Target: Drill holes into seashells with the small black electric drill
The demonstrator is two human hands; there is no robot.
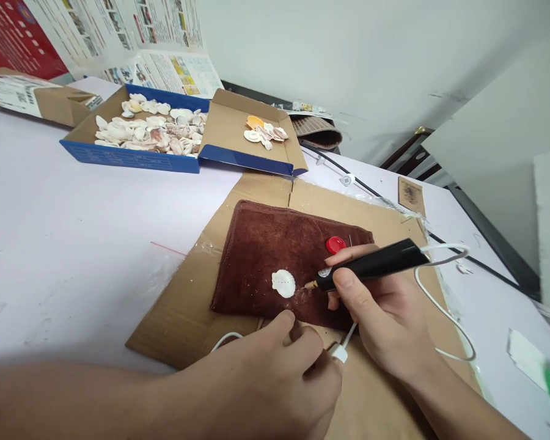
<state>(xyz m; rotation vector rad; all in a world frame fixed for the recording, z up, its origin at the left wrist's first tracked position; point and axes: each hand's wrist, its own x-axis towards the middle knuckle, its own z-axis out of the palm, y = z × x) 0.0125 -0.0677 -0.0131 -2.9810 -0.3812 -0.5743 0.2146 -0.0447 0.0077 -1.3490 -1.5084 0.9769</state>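
My right hand point(385, 305) grips a black pen-shaped electric drill point(371, 267) with a brass tip and a white cable point(444, 311) at its back end. The tip points left, just to the right of a white seashell point(283, 284). A row of small dark dots crosses this shell, which lies on a folded brown cloth point(266, 238). White powder is scattered beside it. My left hand point(284, 373) is closed below the cloth, its fingers curled; what they hold is hidden. A white cable connector point(339, 352) shows by its knuckles.
A red round cap point(335, 245) and a thin pin point(350, 241) are on the cloth, over flattened cardboard point(183, 318). Behind stands a blue box point(128, 153) of shells, with more shells point(266, 133) on its open lid point(229, 131). A black cord point(476, 263) runs along the right.
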